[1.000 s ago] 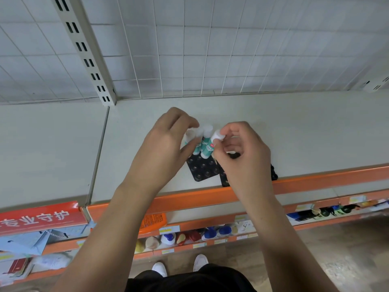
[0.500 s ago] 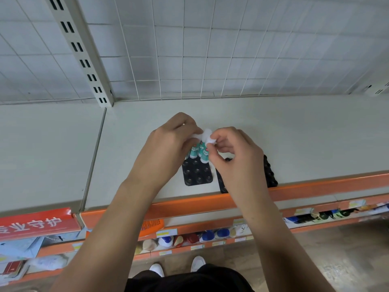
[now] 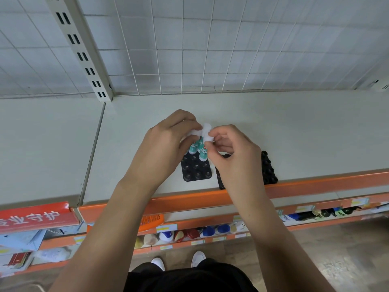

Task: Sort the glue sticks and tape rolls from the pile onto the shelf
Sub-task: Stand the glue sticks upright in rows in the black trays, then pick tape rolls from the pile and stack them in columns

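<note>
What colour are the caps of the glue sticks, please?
White caps on teal glue sticks; head view.

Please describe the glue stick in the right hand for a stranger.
On the cream shelf with the orange edge, find the left black mat. Of the teal glue sticks held above it, yours is the rightmost stick, white cap pinched by the right hand.

You had two black studded mats, one to the left (image 3: 196,171) and one to the right (image 3: 268,170), lying side by side near the orange front rail (image 3: 315,184). Behind them stood a white wire grid panel (image 3: 210,49) and a slotted upright (image 3: 82,53). Lower down you saw a red sign (image 3: 31,216), a row of bottles (image 3: 189,232), and white shoes (image 3: 197,258) on the floor (image 3: 336,253).
</note>
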Motion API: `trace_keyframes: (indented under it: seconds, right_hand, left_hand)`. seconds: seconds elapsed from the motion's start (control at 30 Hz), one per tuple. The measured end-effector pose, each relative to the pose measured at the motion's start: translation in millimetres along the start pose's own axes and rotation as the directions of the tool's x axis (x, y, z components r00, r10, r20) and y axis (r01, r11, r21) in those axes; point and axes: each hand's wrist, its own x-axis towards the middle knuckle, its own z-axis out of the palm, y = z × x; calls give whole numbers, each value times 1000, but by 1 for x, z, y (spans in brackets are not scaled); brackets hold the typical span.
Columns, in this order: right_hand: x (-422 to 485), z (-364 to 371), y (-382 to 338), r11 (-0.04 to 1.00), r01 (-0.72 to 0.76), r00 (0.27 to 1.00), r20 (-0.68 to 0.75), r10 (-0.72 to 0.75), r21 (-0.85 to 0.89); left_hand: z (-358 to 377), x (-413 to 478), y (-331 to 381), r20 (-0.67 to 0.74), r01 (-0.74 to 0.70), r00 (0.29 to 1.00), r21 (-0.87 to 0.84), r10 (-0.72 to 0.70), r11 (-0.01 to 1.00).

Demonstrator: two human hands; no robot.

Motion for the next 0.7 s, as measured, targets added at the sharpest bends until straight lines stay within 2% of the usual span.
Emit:
trace_keyframes:
  seconds: [0.17, 0.33, 0.43, 0.5, 0.7]
  right_hand:
    - [1, -2, -1, 1000, 22, 999, 43, -21, -20]
    - [-5, -9, -4, 991, 78, 994, 86, -69, -110]
    - [-6, -12, -16, 981, 160, 987, 37, -157, -105]
    - [-4, -6, -30, 974, 224, 974, 44, -223, -37]
    - [-9, 56, -75, 953, 277, 881, 364, -302, 121]
  left_hand:
    - [2, -2, 3, -17, 39, 999, -14, -39, 999]
    - [-3, -11, 7, -87, 154, 982, -143, -167, 978]
    - [-11, -23, 8, -170, 241, 952, -87, -253, 967]
    - [-22, -36, 7, -207, 280, 939, -7, -275, 960]
    - [-72, -95, -10, -317, 462, 866, 212, -386, 861]
